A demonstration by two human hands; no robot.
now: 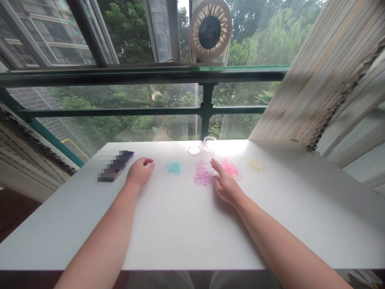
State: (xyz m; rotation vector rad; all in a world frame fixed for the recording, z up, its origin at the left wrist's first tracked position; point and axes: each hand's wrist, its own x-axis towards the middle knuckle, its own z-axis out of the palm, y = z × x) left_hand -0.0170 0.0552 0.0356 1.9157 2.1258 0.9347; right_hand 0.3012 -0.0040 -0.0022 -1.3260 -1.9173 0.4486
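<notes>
On the white table (180, 224) lie four small piles of thin loops: a blue pile (174, 168), a light pink pile (202, 174), a darker pink pile (231, 168) and a yellow pile (255, 164). My right hand (225, 182) rests flat on the table with fingers stretched out, its fingertips between the two pink piles. My left hand (140, 171) lies on the table left of the blue pile, fingers loosely curled, nothing visible in it.
A dark phone (116, 165) lies at the table's left. A small clear jar (209, 143) and its lid (194, 149) stand at the far edge by the window. A round fan (209, 30) hangs on the window rail above.
</notes>
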